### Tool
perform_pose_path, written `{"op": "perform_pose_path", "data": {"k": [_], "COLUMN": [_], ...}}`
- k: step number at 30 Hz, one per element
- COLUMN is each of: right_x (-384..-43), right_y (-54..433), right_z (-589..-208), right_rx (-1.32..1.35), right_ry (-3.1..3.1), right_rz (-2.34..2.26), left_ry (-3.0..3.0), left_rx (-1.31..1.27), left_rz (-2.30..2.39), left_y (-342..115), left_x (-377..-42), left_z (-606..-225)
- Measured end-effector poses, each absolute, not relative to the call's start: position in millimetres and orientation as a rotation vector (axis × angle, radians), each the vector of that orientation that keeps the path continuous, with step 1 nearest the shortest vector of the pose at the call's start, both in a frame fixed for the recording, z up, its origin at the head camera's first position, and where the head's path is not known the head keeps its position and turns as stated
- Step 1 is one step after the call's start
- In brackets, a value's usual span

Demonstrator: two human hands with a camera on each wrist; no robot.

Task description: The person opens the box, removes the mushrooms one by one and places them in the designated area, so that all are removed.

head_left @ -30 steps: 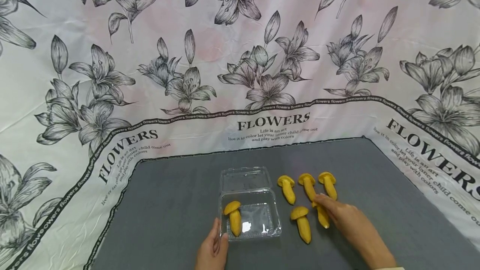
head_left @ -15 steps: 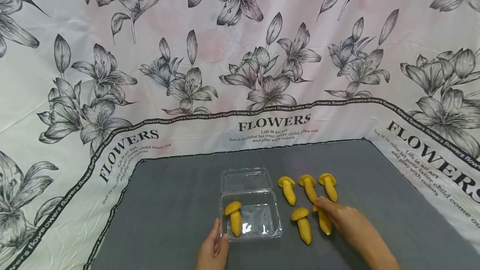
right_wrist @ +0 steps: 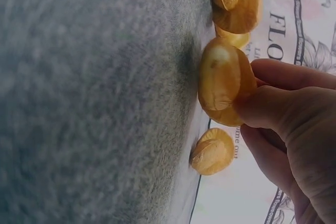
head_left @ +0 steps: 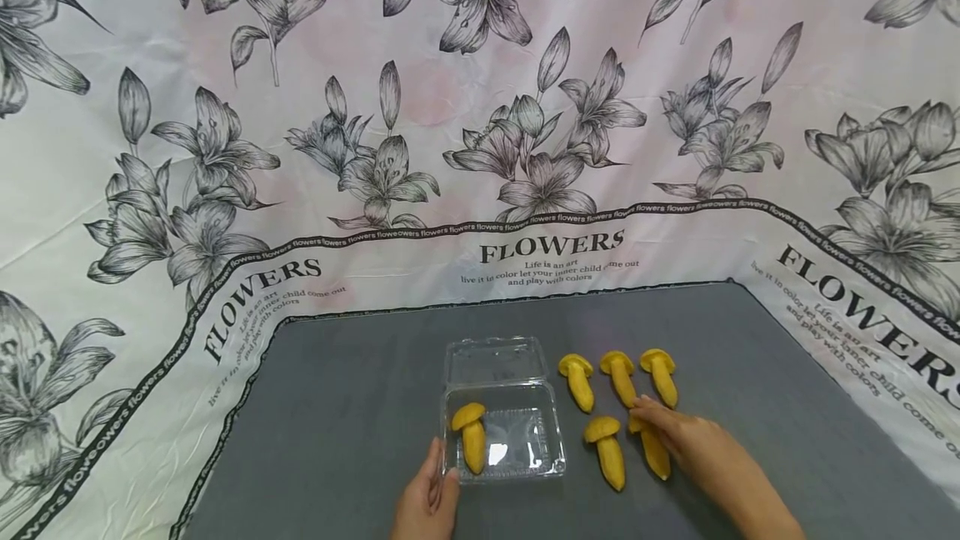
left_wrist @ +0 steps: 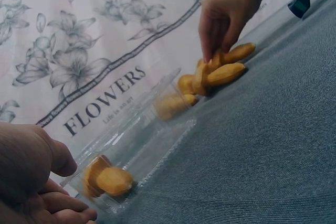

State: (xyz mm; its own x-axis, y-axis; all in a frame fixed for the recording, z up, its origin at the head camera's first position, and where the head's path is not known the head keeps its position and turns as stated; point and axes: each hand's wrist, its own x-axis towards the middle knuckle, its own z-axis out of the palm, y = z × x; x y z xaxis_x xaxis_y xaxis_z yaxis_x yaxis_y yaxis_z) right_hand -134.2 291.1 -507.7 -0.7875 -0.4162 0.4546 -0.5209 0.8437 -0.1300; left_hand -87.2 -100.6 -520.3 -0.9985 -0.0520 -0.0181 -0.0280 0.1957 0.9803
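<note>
A clear plastic clamshell box (head_left: 525,473) lies with its lid laid back on the grey table. Inside it, at the left, rests a yellow toy-like mushroom (head_left: 472,440). My left hand (head_left: 429,497) holds the box's left edge between thumb and fingers; the edge also appears beside the thumb (left_wrist: 62,158) in the left wrist view. Right of the box, my right hand (head_left: 701,448) pinches another yellow mushroom (head_left: 656,452) by its cap, which the fingers partly cover. In the right wrist view that mushroom (right_wrist: 220,74) points its stem end at the camera, low at the table surface.
Three yellow mushrooms stand in a row behind the right hand: left (head_left: 578,386), middle (head_left: 619,377) and right (head_left: 662,382). One more mushroom (head_left: 607,452) lies between box and right hand. Flower-printed cloth (head_left: 390,265) walls off the table's back and sides.
The mushroom under my right hand has shifted slightly right and toward me, its stem swinging outward. My left hand and the box keep their place, while the view drifts a little.
</note>
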Motion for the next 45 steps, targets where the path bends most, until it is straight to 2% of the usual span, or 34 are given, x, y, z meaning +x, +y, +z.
{"op": "perform_pose_path", "data": {"k": [9, 16, 27, 45], "right_x": [-133.3, -130.8, -143.8, -161.7], "right_y": [291.7, 280.9, 227.4, 146.7], "right_z": [-507.5, -487.5, -455.0, -445.6], "right_rx": [0.742, 0.684, 0.815, 1.021], "right_ry": [-2.579, -2.63, -2.524, -2.702], "right_rz": [0.36, 0.429, 0.5, 0.684], "left_ry": [-2.371, -2.375, -2.387, -2.404], "left_rx": [0.072, 0.025, 0.033, 0.033], "left_rz": [-1.952, -1.921, -1.935, -1.962], "left_y": [-98.9, -98.6, -96.8, -100.8], "left_x": [-86.4, -86.2, -87.8, -90.2], "left_z": [-523.4, -521.9, -520.0, -520.0]}}
